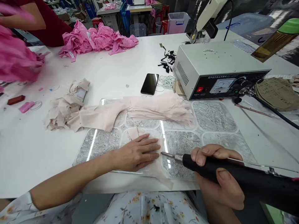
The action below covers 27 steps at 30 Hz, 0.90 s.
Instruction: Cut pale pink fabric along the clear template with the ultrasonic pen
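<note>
My left hand (137, 152) lies flat, fingers stretched out, pressing a small pale pink fabric piece (136, 132) onto a clear textured mat (210, 116). My right hand (217, 174) is wrapped round a black handheld cutting tool (245, 180). Its thin metal tip (167, 154) points left and sits just right of my left fingertips, over the fabric edge. A stack of long pale pink fabric pieces (149, 109) lies across the mat behind my hands.
A white control box with a dial (217, 70) stands at the right, with a black phone (149, 83) and white elastic loops (166, 82) beside it. A crumpled beige heap (63, 109) lies left. Bright pink garments (100, 40) and another person's arm (25, 18) are at the back left.
</note>
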Each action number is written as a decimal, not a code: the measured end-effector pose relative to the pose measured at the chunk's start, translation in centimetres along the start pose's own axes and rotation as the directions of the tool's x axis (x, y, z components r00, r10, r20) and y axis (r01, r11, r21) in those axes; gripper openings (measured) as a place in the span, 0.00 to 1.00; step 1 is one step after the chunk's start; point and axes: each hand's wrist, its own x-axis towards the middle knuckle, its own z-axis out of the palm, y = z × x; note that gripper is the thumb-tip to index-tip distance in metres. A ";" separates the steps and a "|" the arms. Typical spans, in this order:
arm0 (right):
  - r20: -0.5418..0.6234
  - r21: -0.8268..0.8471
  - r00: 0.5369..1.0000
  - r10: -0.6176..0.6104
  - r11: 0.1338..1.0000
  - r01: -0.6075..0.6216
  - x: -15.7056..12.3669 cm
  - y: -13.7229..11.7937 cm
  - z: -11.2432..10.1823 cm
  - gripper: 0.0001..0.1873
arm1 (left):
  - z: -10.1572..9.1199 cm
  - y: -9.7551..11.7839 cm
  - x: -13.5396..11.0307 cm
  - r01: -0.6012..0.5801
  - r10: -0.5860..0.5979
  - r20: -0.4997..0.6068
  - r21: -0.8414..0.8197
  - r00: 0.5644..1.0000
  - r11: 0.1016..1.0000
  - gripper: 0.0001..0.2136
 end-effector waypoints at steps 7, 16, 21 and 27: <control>0.049 0.015 0.999 0.005 1.000 -0.006 0.0 0.1 0.1 0.06 | 0.1 0.0 0.0 0.004 -0.004 -0.010 0.006 1.000 1.000 0.13; 0.033 -0.007 0.999 0.017 1.000 -0.017 -0.2 0.1 0.3 0.05 | 0.2 0.1 -0.1 -0.009 0.010 -0.040 0.017 0.999 1.000 0.12; 0.067 -0.045 0.998 -0.010 0.999 0.013 -0.2 0.0 0.5 0.05 | 0.1 0.2 0.0 -0.006 0.006 -0.038 0.023 0.999 1.000 0.13; 0.030 -0.021 0.999 -0.027 0.999 0.028 0.2 0.3 0.3 0.05 | 0.2 -0.1 -0.2 -0.003 0.004 -0.023 0.036 1.000 0.999 0.14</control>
